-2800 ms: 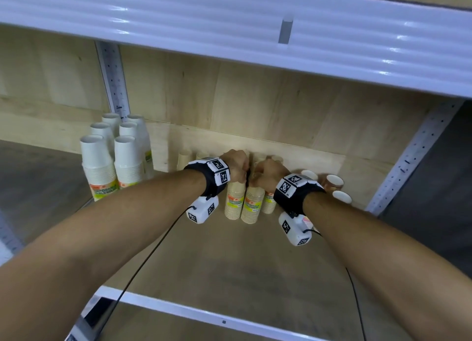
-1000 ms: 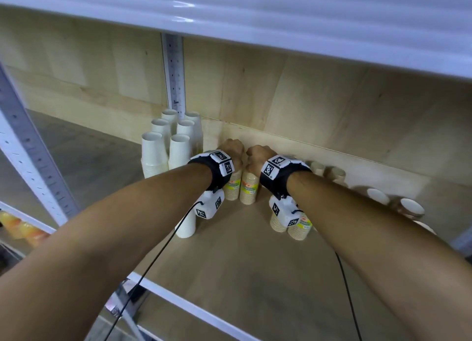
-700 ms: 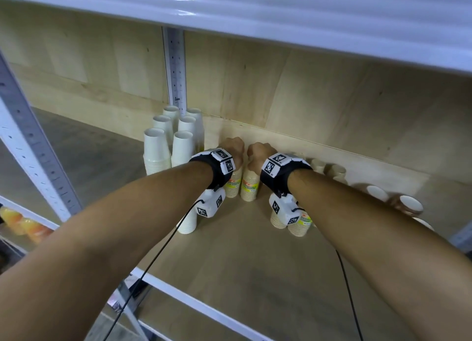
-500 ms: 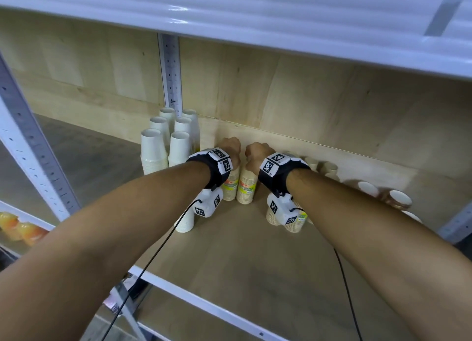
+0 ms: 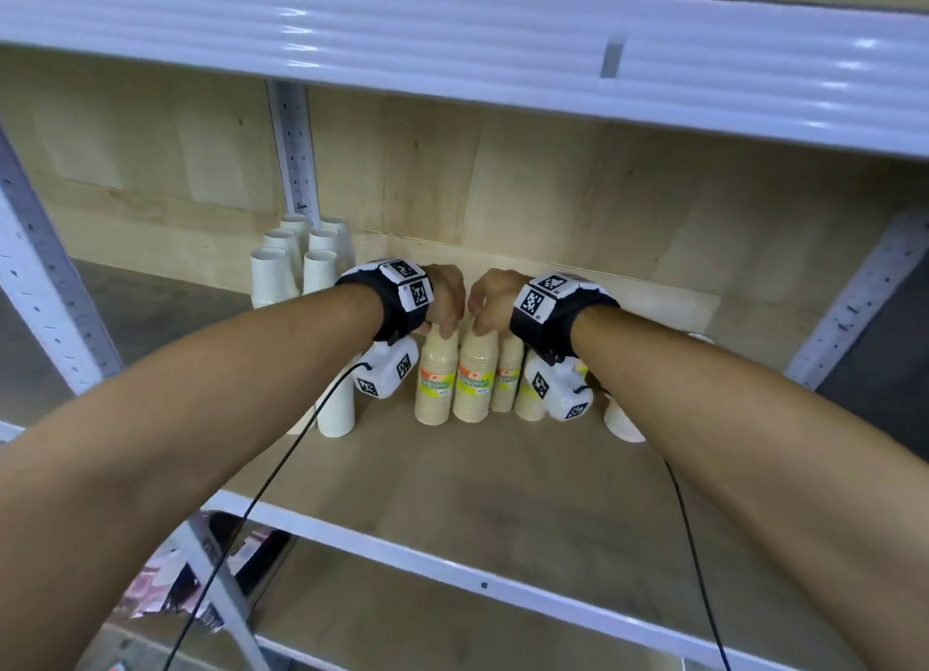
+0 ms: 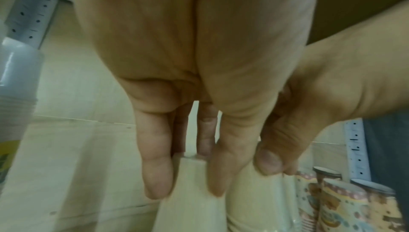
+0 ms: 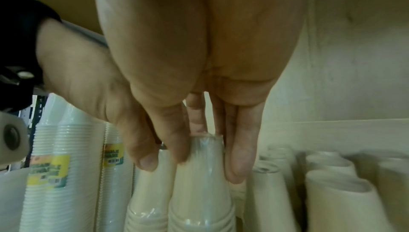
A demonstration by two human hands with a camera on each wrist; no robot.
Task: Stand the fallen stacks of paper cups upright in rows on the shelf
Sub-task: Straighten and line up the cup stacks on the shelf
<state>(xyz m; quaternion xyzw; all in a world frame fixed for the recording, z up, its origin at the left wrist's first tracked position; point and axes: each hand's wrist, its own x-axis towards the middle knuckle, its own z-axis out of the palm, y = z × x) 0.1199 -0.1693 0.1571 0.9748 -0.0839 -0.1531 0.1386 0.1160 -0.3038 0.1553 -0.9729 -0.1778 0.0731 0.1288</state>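
Head view: from above and behind both forearms, facing forward and down into the shelf (image 5: 502,474). Left wrist view: close under the left hand (image 6: 177,78), along the fingers. Right wrist view: likewise under the right hand (image 7: 199,60). All share the gripped tan cup stacks (image 5: 455,379).

Two tan paper-cup stacks (image 5: 436,384) and (image 5: 475,379), wrapped in clear film with yellow-green labels, upright and touching mid-shelf (image 5: 452,494), further tan stacks (image 5: 507,376) upright behind, white cup stacks (image 5: 296,263) upright in two rows at back left.
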